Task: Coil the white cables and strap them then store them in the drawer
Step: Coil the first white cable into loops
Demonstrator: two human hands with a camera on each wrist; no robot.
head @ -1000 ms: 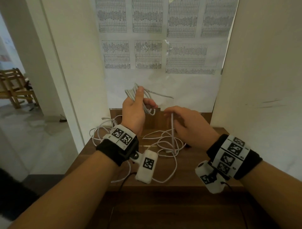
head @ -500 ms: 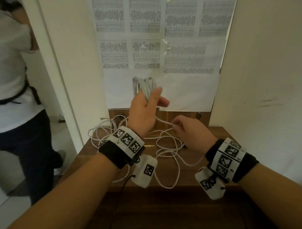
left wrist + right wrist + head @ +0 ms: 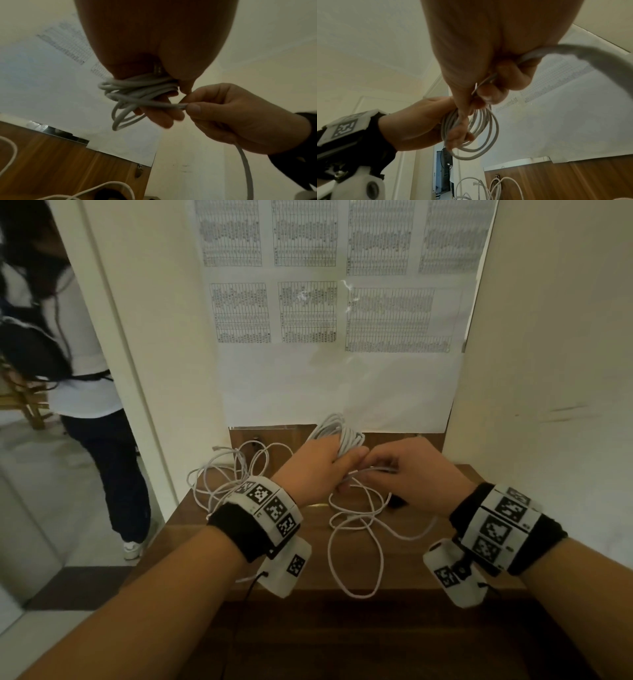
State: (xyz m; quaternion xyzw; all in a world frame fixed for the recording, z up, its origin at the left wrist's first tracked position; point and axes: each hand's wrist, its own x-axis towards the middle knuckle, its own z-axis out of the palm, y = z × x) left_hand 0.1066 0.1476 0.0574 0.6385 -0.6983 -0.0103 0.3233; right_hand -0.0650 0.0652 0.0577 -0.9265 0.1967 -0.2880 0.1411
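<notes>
The left hand (image 3: 317, 470) grips a partly wound coil (image 3: 344, 436) of white cable above the counter (image 3: 308, 556) while the right hand (image 3: 416, 474) pinches its loose run (image 3: 359, 529), so much winding, the second cable (image 3: 226, 470), strapping and storing all remain.

Your 2 hands, left hand (image 3: 317, 470) and right hand (image 3: 416, 474), meet over the middle of the wooden top (image 3: 421, 563), hemmed by a wall (image 3: 548, 371) close on the right and a pillar (image 3: 154, 337) on the left. Loose white cable loops (image 3: 356, 529) sprawl across the surface below and between your wrists; more cable (image 3: 233, 470) piles at the back left corner. The near strip of the top lies bare. A person (image 3: 85, 392) stands in the opening left of the pillar.
</notes>
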